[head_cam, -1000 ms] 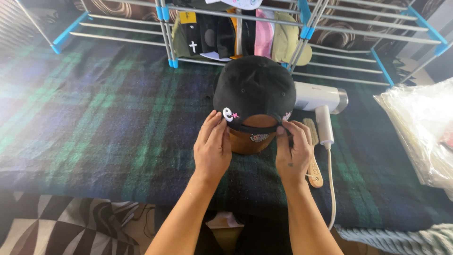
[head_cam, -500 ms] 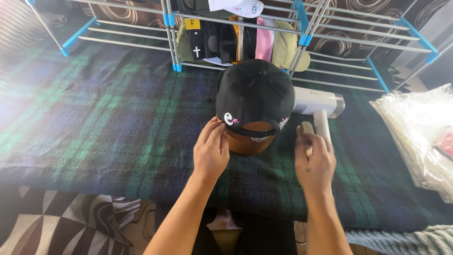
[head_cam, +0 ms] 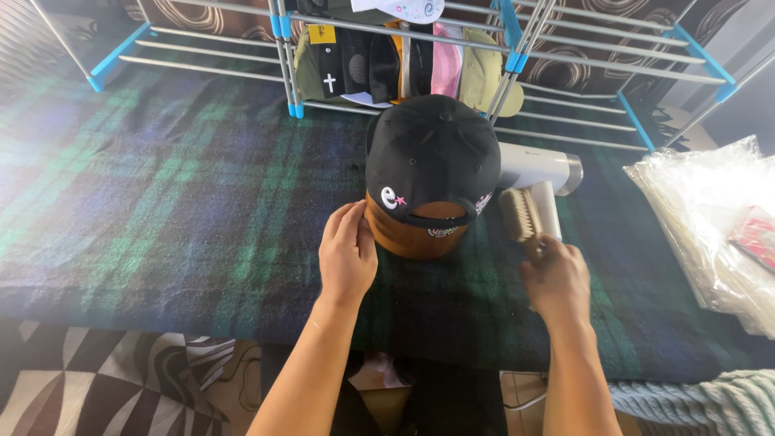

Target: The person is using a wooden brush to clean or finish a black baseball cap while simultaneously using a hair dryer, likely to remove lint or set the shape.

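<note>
Since a second ago, the right hand [head_cam: 557, 278] has left the back strap of the black cap [head_cam: 432, 157] and gone out toward the right side of the table [head_cam: 161, 210]; it is now closing around the handle of a small wooden brush [head_cam: 519, 214], whose pale bristle head is pointing away from the person, beside the cap. Half a second ago that hand was already at the brush, and it is now sitting a little lower on the handle. Its fingers are curling together on the handle.

The left hand [head_cam: 347, 254] has stayed where it was, resting against the left rear edge of the cap with its fingers together and lying flat on the brown form [head_cam: 408, 234] on which the cap is sitting. I cannot tell whether it is gripping anything. The cap itself has not shifted: it is sitting near the middle of the table, toward the far edge, with its back opening facing the person.

A white hair dryer [head_cam: 537, 169] is lying just behind the brush, touching the right side of the cap. A metal rack [head_cam: 500, 48] holding more caps is standing along the far edge, and a clear plastic bag [head_cam: 702, 218] is lying at the right edge.
</note>
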